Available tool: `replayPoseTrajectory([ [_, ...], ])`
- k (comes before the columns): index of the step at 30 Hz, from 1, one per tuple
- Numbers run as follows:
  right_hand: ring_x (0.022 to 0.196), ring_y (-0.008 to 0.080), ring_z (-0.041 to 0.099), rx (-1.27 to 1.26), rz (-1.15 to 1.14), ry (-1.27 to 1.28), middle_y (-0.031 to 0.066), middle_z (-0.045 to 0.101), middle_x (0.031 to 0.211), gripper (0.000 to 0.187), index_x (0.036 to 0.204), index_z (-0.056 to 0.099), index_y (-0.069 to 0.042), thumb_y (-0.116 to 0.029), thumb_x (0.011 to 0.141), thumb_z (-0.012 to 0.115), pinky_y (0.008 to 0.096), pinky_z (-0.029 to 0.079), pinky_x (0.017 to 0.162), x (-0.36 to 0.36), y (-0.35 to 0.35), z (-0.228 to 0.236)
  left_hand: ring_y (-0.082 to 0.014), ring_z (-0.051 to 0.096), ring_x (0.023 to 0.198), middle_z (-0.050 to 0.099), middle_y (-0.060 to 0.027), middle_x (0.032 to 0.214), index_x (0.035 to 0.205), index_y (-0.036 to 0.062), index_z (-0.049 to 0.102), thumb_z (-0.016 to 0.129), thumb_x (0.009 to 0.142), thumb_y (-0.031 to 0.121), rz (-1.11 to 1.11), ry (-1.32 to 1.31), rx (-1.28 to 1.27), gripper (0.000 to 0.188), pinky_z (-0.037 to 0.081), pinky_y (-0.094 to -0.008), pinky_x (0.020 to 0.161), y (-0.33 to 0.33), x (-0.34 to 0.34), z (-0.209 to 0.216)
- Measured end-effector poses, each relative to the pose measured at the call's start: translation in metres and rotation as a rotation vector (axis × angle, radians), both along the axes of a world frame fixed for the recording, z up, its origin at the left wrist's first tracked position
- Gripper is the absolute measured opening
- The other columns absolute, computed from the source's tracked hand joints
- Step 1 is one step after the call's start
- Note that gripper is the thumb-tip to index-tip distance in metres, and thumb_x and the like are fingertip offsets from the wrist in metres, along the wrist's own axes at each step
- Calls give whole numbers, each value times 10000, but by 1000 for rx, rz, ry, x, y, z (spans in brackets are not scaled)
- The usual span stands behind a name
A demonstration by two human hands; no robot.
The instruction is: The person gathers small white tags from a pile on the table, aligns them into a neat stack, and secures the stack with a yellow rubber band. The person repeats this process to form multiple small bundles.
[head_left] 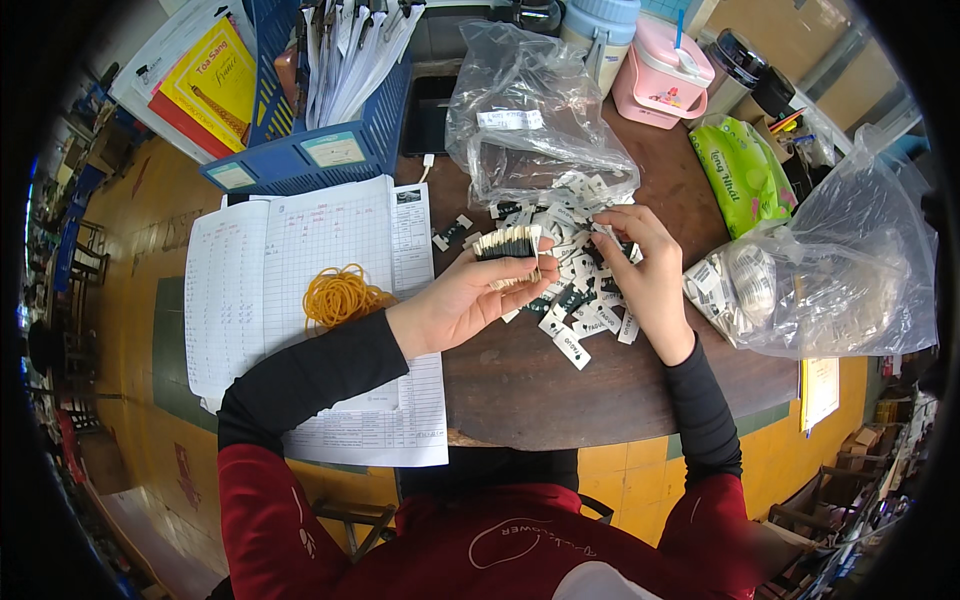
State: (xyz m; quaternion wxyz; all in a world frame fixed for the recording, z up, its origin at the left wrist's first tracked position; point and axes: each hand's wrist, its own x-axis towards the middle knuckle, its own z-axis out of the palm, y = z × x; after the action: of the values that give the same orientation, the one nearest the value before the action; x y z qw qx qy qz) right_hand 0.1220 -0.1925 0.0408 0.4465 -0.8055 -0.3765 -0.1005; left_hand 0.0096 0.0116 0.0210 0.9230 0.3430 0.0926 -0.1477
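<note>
My left hand [450,305] is closed around a thick stack of small white-and-black fabric labels [506,244], held upright with their edges facing up. To its right, my right hand [652,270] pinches at a white label with thumb and forefinger, over a loose heap of labels [572,328]. The heap spreads across the brown table between and beyond both hands, with labels lying at all angles, some showing white faces and some dark ones. My fingers partly cover the pinched label.
An open notebook [300,240] and printed sheets [420,420] lie left, with yellow rubber bands [342,297] on them. Behind stand a blue file rack [340,150] and a clear plastic bag [540,110]. Right are a pink container [660,75], a green tissue pack [740,175] and a bag of bundles [830,290].
</note>
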Motion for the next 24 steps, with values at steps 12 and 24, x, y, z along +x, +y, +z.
replayPoseTrajectory([
  [12,828,252,622,-28,259,146,105,590,898,154,862,650,10,-52,776,762,339,495,734,-29,6,3,-212,627,1155,608,-93,1236,1283,5,543,605,957,33,-96,-120,277,334,526,-358,1028,-9,-6,-5],
  [24,950,145,554,186,387,596,54,573,1049,103,926,694,8,-1,825,714,278,426,870,-20,-1,2,-244,608,1190,599,-119,1257,1343,11,495,531,1012,92,-139,28,-29,342,526,-383,1034,-1,-2,-1],
])
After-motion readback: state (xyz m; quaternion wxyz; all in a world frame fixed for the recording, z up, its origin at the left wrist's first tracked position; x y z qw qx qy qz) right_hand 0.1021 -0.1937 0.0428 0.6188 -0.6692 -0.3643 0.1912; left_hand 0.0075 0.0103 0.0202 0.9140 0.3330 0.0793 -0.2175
